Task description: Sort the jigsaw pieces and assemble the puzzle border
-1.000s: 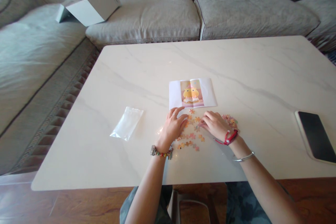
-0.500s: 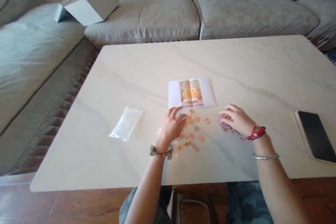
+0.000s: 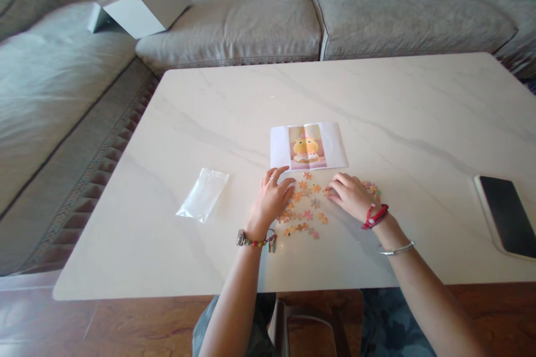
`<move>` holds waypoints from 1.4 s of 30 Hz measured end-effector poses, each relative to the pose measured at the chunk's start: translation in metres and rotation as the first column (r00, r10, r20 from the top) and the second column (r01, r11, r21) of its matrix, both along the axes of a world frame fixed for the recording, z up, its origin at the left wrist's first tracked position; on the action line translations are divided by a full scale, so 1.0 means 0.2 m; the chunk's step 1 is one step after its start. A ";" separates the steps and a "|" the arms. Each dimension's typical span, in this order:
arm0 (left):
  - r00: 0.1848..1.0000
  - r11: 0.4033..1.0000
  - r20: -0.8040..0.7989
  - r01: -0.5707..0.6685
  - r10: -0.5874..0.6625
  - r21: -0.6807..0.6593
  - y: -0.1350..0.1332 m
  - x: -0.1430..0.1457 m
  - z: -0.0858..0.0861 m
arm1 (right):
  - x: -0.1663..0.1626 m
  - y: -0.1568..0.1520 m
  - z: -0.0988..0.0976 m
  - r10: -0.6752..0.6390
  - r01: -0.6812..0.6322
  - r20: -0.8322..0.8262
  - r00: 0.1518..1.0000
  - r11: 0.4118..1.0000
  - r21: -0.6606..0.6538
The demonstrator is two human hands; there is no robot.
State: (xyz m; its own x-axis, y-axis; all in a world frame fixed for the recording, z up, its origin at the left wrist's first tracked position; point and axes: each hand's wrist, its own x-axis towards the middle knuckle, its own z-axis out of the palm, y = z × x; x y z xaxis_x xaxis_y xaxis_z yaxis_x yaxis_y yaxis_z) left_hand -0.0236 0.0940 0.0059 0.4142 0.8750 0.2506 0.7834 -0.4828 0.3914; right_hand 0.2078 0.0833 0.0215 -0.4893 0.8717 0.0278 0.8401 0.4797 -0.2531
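Observation:
Loose orange and pink jigsaw puzzle pieces (image 3: 307,215) lie spread on the table between my hands. My left hand (image 3: 272,199) rests at the left edge of this spread, fingers curved and apart, covering some pieces. My right hand (image 3: 350,196) is at the right side, its thumb and fingertips closed on a single puzzle piece that is mostly hidden. Behind that hand a pile of further pieces (image 3: 372,187) partly shows. Just beyond the pieces is a creased white sheet (image 3: 280,148) with a printed picture (image 3: 306,148) of a yellow cartoon figure.
A clear plastic bag (image 3: 204,195) lies flat to the left on the marbled white table (image 3: 201,111). At the right edge is a phone (image 3: 508,215). A grey sofa (image 3: 234,22) runs behind, with a white box (image 3: 148,5) on it.
My right hand has moved left from the pile to the single piece at the spread's right side, uncovering part of the pile. My left hand has barely shifted.

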 end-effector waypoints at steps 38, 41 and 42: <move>0.969 0.978 -0.164 -0.199 0.187 -0.061 -0.46 -0.05 0.00 | -0.25 -0.25 -0.01 -0.023 0.021 0.028 0.999 0.998 0.060; 0.938 0.954 -0.239 -0.282 0.251 -0.104 -0.47 -0.07 0.01 | -0.21 -0.28 -0.04 -0.073 0.072 0.018 0.997 0.996 0.054; 0.931 0.950 -0.257 -0.293 0.258 -0.109 -0.48 -0.07 0.01 | -0.19 -0.30 -0.06 -0.084 0.083 0.016 0.996 0.995 0.056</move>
State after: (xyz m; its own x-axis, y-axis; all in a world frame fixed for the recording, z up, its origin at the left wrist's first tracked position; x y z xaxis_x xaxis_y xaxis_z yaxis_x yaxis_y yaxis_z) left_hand -0.0377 -0.0022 0.0085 0.1831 0.9823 0.0385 0.9557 -0.1871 0.2272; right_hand 0.1690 0.0238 0.0102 -0.4155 0.9070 0.0691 0.8822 0.4203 -0.2122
